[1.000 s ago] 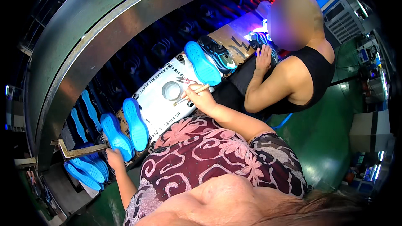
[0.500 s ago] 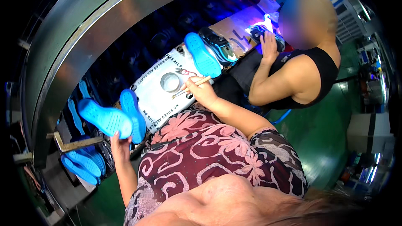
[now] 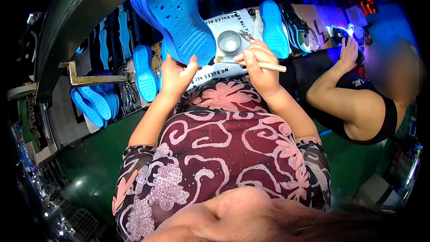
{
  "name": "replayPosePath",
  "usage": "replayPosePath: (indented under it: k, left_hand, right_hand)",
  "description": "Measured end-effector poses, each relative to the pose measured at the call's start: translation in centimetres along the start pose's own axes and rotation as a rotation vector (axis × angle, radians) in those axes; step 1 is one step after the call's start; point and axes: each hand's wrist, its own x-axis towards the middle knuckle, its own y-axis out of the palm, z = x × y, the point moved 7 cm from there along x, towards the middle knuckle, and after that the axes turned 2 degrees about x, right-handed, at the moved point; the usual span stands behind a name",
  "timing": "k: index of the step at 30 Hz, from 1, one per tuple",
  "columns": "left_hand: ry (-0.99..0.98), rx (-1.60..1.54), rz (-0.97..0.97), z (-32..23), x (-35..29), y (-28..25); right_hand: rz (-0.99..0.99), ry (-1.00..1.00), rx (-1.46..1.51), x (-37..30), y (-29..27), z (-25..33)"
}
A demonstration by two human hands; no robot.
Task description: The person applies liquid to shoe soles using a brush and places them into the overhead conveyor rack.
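My left hand (image 3: 177, 74) grips a bright blue shoe sole (image 3: 179, 22) by its near end, thumb on the face turned toward me. The sole is tilted up, with small holes at its far end and grooves nearer the hand. My right hand (image 3: 260, 65) is closed around a brush (image 3: 264, 66) with a pale wooden handle. Its bristles point left, just beside the sole's near end. Beyond the brush, a round tin (image 3: 229, 42) with pale contents stands on a white printed sheet (image 3: 219, 72). A small red-and-grey object (image 3: 245, 36) lies by the tin.
Another blue sole (image 3: 145, 74) lies left of my hand, and several more (image 3: 96, 101) are stacked farther left below a metal bracket (image 3: 96, 79). To the right are a blue sole (image 3: 274, 29) and dark shoes (image 3: 294, 27). A co-worker (image 3: 354, 94) handles a shoe at the far right.
My left hand has lifted the sole and brought it up and rightward, close to the brush. The brush has turned, its bristles now facing the sole. The view has shifted.
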Motion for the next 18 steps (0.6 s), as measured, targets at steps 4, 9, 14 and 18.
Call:
replayPosePath:
  k: [4, 9, 14, 18]
  left_hand:
    - [0.027, 0.015, 0.007, 0.2, -0.1, 0.1]
    - [0.087, 0.078, 0.013, -0.6, -0.3, -0.3]
    - [0.076, 0.129, 0.002, -1.2, -0.3, -0.5]
    - [0.025, 0.179, 0.024, -1.3, -0.5, -0.5]
  right_hand:
    - [-0.037, 0.004, 0.020, 0.1, 1.2, -0.2]
    - [0.009, -0.025, -0.091, 0.0, 1.8, 0.0]
    - [-0.035, 0.031, -0.091, 0.1, 0.9, -0.6]
    - [0.006, -0.004, -0.058, 1.0, 1.4, 0.5]
